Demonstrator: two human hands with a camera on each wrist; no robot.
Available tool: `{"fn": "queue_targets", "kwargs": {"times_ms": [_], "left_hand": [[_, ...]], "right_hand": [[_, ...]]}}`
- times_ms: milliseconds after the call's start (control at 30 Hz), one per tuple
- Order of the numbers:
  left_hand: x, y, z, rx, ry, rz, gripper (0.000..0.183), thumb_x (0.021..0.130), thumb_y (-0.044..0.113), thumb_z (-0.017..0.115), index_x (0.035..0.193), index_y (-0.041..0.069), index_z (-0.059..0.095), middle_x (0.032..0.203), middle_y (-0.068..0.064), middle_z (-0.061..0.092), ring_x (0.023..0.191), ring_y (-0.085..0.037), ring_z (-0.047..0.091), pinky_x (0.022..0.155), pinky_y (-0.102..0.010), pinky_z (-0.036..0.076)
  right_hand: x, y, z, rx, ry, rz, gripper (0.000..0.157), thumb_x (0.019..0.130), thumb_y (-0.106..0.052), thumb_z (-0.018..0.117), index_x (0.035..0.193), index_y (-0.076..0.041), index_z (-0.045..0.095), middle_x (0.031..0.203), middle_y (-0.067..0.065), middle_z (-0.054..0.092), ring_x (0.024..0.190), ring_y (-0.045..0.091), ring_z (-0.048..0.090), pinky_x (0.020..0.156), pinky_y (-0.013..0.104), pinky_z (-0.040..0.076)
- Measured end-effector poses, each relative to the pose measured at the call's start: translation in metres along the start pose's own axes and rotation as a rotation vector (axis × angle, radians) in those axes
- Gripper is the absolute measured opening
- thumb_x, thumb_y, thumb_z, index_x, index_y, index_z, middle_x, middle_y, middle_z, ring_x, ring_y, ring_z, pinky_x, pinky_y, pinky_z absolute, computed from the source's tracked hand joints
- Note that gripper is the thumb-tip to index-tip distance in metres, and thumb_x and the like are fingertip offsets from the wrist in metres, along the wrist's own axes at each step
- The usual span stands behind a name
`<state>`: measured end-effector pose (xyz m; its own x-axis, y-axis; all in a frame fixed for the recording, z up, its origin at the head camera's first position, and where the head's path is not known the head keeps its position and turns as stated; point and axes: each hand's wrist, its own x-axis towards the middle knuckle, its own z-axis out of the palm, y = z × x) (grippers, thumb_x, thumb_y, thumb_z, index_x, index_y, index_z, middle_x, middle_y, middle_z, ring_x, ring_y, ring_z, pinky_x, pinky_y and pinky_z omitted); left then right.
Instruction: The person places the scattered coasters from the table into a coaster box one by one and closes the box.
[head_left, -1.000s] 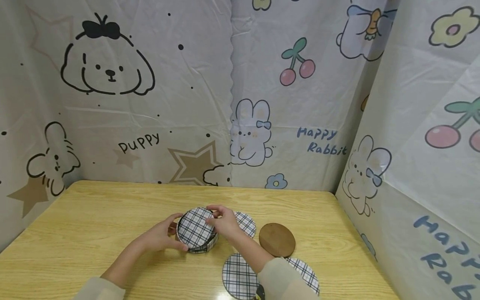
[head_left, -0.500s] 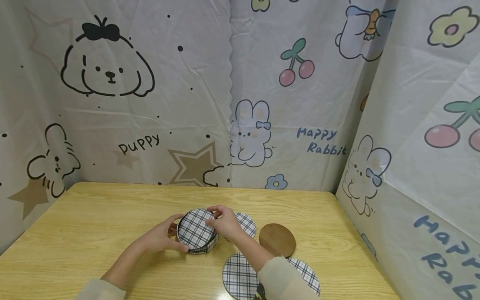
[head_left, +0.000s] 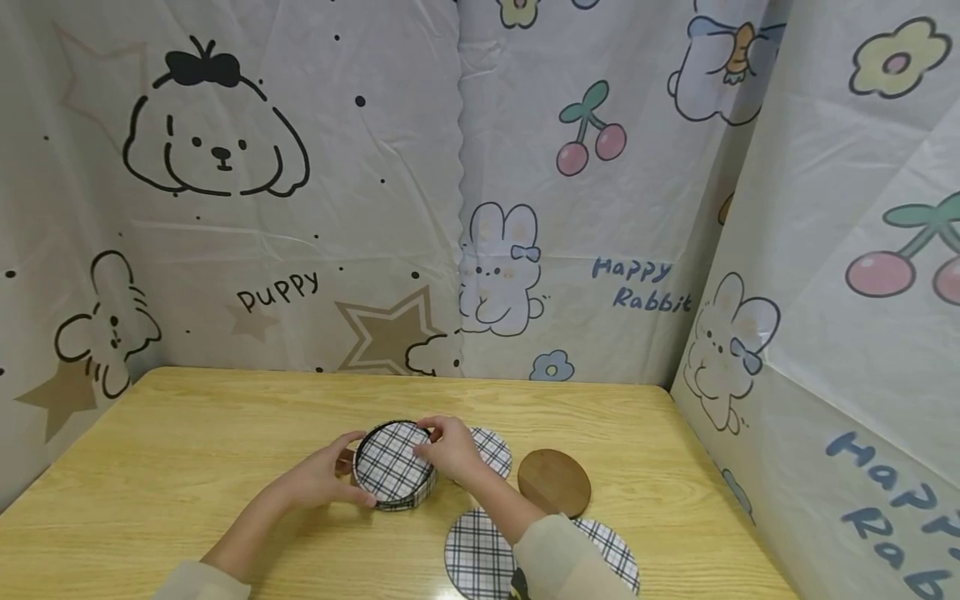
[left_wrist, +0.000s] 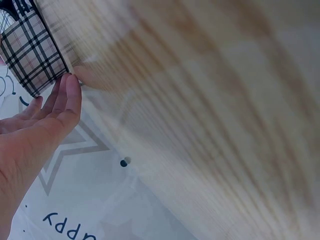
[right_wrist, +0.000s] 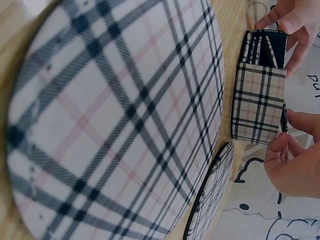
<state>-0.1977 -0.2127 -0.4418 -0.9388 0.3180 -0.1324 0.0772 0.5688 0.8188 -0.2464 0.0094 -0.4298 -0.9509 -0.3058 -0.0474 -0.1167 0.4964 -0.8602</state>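
A round plaid coaster holder [head_left: 411, 501] stands on the table between both hands. My left hand [head_left: 324, 477] holds its left side, thumb at the front and fingers behind; in the left wrist view the fingertips touch the plaid wall. With thumb and fingers, my right hand [head_left: 454, 452] pinches the right edge of a plaid coaster [head_left: 390, 463] at the holder's mouth. Through the gap in the holder's wall [right_wrist: 259, 102], the right wrist view shows several coasters [right_wrist: 253, 49] lying inside, one of them slanted.
Right of the holder, plaid discs lie on the table: one behind [head_left: 493, 451], one in front [head_left: 477, 557] and one partly under the right sleeve [head_left: 617, 557]. A plain brown disc [head_left: 555, 482] lies among them. Patterned cloth [head_left: 375, 208] hangs behind the table.
The coaster in my right hand has sunk lower into the holder and lies flatter, with the right hand moving slightly down with it. The left hand keeps its place.
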Motion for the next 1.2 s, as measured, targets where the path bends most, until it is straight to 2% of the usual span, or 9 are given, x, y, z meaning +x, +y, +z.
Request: {"fn": "queue_targets", "kwargs": {"times_ms": [200, 333, 433, 567, 633, 767, 933, 1200], "left_hand": [[0.002, 0.0, 0.0, -0.015, 0.006, -0.009, 0.103, 0.069, 0.03, 0.083, 0.146, 0.0, 0.02, 0.126, -0.02, 0.053, 0.119, -0.04, 0.05, 0.099, -0.054, 0.043], [0.001, 0.0, 0.0, -0.014, 0.005, -0.007, 0.103, 0.07, 0.03, 0.083, 0.145, -0.001, 0.02, 0.126, -0.02, 0.052, 0.119, -0.041, 0.05, 0.099, -0.054, 0.042], [0.001, 0.0, 0.0, -0.011, 0.005, -0.004, 0.103, 0.069, 0.031, 0.083, 0.145, 0.0, 0.02, 0.126, -0.021, 0.053, 0.119, -0.041, 0.05, 0.099, -0.054, 0.042], [0.001, 0.0, 0.0, -0.012, 0.005, 0.004, 0.103, 0.069, 0.03, 0.083, 0.145, 0.0, 0.021, 0.125, -0.021, 0.053, 0.118, -0.041, 0.05, 0.099, -0.054, 0.043], [0.001, 0.001, 0.0, -0.01, 0.004, 0.01, 0.102, 0.069, 0.03, 0.083, 0.145, 0.0, 0.022, 0.124, -0.021, 0.054, 0.118, -0.041, 0.05, 0.099, -0.054, 0.042], [0.0, 0.003, -0.001, -0.005, -0.002, 0.018, 0.102, 0.069, 0.029, 0.083, 0.145, 0.0, 0.022, 0.124, -0.022, 0.054, 0.118, -0.042, 0.05, 0.099, -0.055, 0.042], [0.0, 0.003, 0.0, 0.003, 0.005, 0.008, 0.104, 0.068, 0.03, 0.084, 0.145, 0.0, 0.021, 0.124, -0.022, 0.054, 0.118, -0.043, 0.05, 0.1, -0.055, 0.042], [0.001, 0.001, 0.0, 0.007, 0.018, -0.001, 0.105, 0.067, 0.031, 0.084, 0.145, 0.001, 0.022, 0.124, -0.02, 0.054, 0.118, -0.041, 0.05, 0.1, -0.055, 0.041]], "right_hand": [[0.002, 0.003, 0.001, -0.027, 0.005, -0.006, 0.038, 0.082, -0.009, 0.07, 0.119, -0.007, 0.063, 0.087, 0.006, 0.05, 0.069, 0.014, 0.041, 0.052, 0.023, 0.036], [0.003, 0.006, 0.002, -0.04, 0.008, -0.029, 0.037, 0.082, -0.007, 0.069, 0.118, -0.004, 0.063, 0.084, 0.008, 0.048, 0.067, 0.015, 0.038, 0.051, 0.024, 0.033], [0.002, 0.006, 0.004, -0.061, 0.017, -0.053, 0.032, 0.082, -0.005, 0.069, 0.113, 0.0, 0.065, 0.09, 0.01, 0.052, 0.071, 0.015, 0.041, 0.053, 0.023, 0.035], [0.001, 0.006, 0.004, -0.084, 0.025, -0.074, 0.026, 0.083, -0.003, 0.068, 0.108, 0.001, 0.068, 0.103, 0.012, 0.056, 0.084, 0.016, 0.047, 0.058, 0.023, 0.04], [0.001, 0.006, 0.003, -0.092, 0.024, -0.084, 0.025, 0.083, -0.005, 0.068, 0.107, 0.0, 0.068, 0.102, 0.013, 0.057, 0.085, 0.016, 0.048, 0.057, 0.023, 0.039], [-0.001, 0.004, -0.005, -0.089, 0.011, -0.112, 0.022, 0.084, -0.009, 0.068, 0.104, -0.003, 0.069, 0.1, 0.014, 0.06, 0.081, 0.017, 0.051, 0.053, 0.024, 0.04], [-0.006, 0.005, -0.017, -0.094, -0.008, -0.101, 0.02, 0.086, -0.014, 0.066, 0.104, -0.007, 0.068, 0.099, 0.01, 0.06, 0.083, 0.019, 0.054, 0.059, 0.028, 0.045], [-0.016, 0.017, -0.043, -0.192, 0.015, -0.113, 0.018, 0.085, -0.017, 0.066, 0.101, -0.007, 0.069, 0.093, 0.006, 0.06, 0.085, 0.018, 0.053, 0.065, 0.031, 0.045]]}}
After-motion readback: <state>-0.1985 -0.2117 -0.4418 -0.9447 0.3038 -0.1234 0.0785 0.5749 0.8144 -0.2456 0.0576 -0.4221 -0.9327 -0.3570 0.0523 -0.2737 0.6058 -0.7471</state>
